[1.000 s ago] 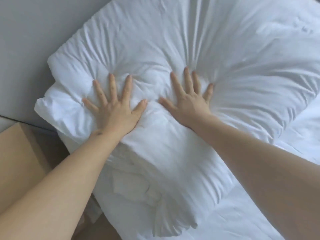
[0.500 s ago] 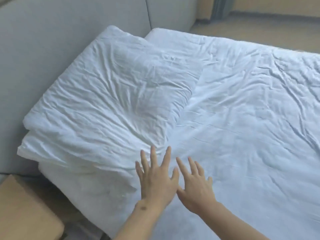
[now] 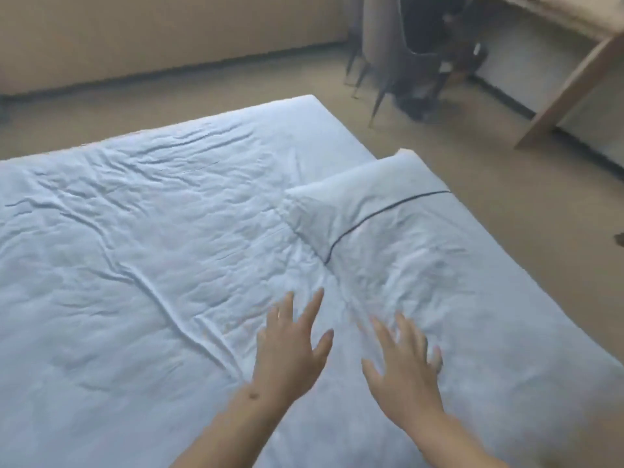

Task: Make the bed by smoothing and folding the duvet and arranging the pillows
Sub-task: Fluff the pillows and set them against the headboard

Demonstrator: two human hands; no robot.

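The left hand (image 3: pixel 291 352) is spread, fingers straight and fanned, holding nothing; whether its palm touches the cloth or hovers just above it I cannot tell. The right hand (image 3: pixel 403 361) is likewise splayed and empty, its fingertips blurred, just beside the left and nearer the bed's right edge. Both lie over the white duvet (image 3: pixel 141 265), which covers the bed (image 3: pixel 341 130) flat but creased, with a long ridge running toward the left wrist. Ahead of the right hand sits a pillow (image 3: pixel 368 204) with a dark piped line, resting on the bedding near the right side of the bed. I judge the step in hand to be the arranging of this pillow: the hands point toward it, so the next move likely calls for a reach forward and a grasp of its near edge, or a flat sweep over the creases on the way. The near end of the bed is cut off below, no other pillow is in view, and the chair (image 3: pixel 405 62) and counter (image 3: pixel 553 82) beyond are smeared.
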